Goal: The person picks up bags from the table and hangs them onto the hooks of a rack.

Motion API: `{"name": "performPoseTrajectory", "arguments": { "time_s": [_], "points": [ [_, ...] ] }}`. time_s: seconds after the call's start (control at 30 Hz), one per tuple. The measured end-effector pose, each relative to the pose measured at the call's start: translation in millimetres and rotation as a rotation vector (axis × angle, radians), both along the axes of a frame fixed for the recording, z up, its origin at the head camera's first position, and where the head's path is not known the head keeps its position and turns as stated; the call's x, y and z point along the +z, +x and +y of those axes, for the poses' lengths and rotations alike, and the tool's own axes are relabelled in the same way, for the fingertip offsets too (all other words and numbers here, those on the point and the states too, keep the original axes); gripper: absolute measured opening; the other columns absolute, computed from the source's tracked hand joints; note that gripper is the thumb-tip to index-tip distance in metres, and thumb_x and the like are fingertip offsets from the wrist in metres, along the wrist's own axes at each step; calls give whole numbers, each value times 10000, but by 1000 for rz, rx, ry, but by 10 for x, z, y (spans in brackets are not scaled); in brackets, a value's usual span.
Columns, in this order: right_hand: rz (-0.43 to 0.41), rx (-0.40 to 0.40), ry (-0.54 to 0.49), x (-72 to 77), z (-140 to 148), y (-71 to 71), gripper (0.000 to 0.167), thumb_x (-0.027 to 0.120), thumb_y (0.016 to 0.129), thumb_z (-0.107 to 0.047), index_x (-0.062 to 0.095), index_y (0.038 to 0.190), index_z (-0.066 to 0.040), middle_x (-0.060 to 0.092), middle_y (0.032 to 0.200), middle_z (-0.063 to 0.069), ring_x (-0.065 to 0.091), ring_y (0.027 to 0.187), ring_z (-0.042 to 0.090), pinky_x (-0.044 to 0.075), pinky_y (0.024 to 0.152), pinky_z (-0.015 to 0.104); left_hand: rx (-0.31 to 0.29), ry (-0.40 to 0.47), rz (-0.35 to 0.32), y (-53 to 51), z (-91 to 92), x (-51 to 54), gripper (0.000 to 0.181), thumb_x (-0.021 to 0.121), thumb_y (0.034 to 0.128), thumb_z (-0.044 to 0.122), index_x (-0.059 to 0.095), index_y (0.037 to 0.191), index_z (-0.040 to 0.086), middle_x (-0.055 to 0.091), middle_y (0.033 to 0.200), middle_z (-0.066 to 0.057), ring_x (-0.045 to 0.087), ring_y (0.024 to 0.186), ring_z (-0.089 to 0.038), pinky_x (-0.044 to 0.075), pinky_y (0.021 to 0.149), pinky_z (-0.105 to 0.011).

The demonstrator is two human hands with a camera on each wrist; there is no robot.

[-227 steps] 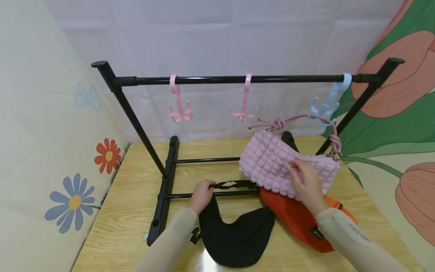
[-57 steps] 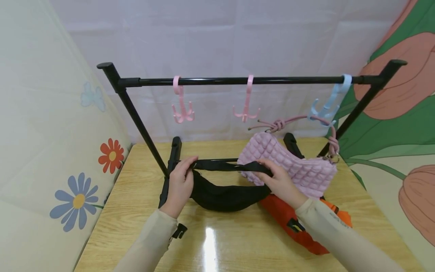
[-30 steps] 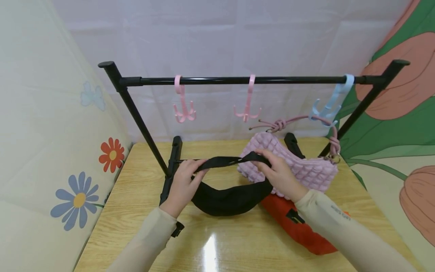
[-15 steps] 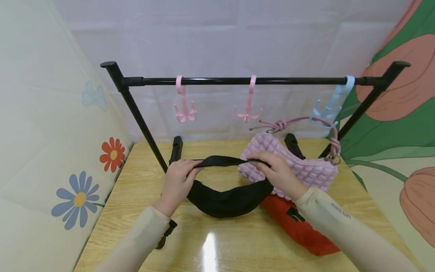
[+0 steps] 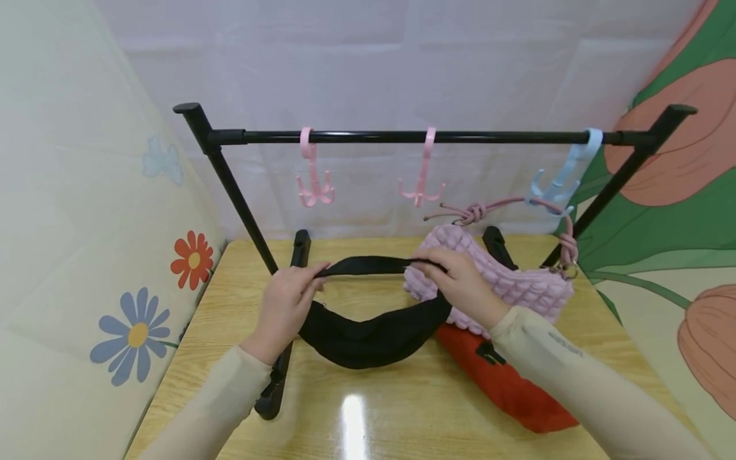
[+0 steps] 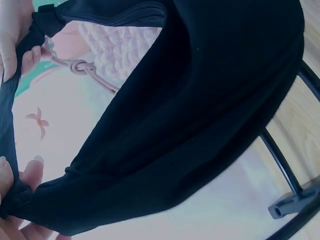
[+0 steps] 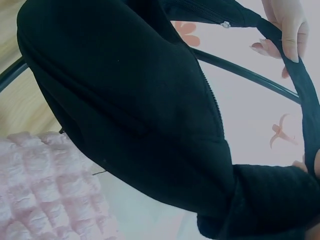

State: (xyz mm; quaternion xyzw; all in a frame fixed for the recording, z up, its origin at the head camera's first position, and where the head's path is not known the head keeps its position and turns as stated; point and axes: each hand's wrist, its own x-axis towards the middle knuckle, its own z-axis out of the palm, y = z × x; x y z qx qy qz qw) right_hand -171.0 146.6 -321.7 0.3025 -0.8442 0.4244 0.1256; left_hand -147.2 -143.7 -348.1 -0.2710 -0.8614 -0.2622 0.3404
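A black cloth bag [image 5: 368,342] hangs by its strap [image 5: 368,265] between both hands, above the table. My left hand [image 5: 282,306] pinches the strap's left end; my right hand [image 5: 462,281] grips its right end. In the left wrist view the bag [image 6: 200,110] fills the middle, with left-hand fingers at the lower left edge. A zipper runs along the bag [image 7: 125,100] in the right wrist view. Beside my right hand is a pink quilted bag [image 5: 531,294], its cord passing over the blue hook [image 5: 556,185].
A black rack's top bar [image 5: 368,137] carries two pink hooks, one left [image 5: 314,185] and one central [image 5: 422,182], plus the blue one. A red bag [image 5: 517,396] lies on the wooden table [image 5: 322,421], partly under my right sleeve. The rack's left foot [image 5: 270,402] stands beside my left sleeve.
Both hands have shifted slightly left with the black bag held between them, uncovering more of the rack's left foot. Earlier the bag lay lower, and my right hand was at the pink bag.
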Motion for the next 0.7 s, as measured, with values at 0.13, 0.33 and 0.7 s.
{"name": "performPoseTrajectory", "arguments": {
  "time_s": [0.13,0.33,0.7],
  "points": [
    [53,-19,13,25,-57,-28,159,625,906,50,720,1031,24,701,981,132,623,816,208,502,671,320,8,-32,-3,-9,-50,-1,225,739,808,17,732,1033,28,692,721,-26,639,687,-235,454,642,-408],
    [110,-53,43,60,-123,-44,144,650,895,33,731,1014,18,716,955,126,652,823,232,512,676,363,40,-66,15,-10,-102,28,169,741,812,38,737,980,25,714,765,-44,655,690,-240,446,621,-396],
    [243,-41,46,127,-215,-115,132,693,863,26,737,987,21,711,914,128,651,798,242,500,671,374,105,-59,-37,20,-158,76,159,731,839,45,740,997,27,733,845,-80,646,714,-262,451,616,-408]
  ]
}}
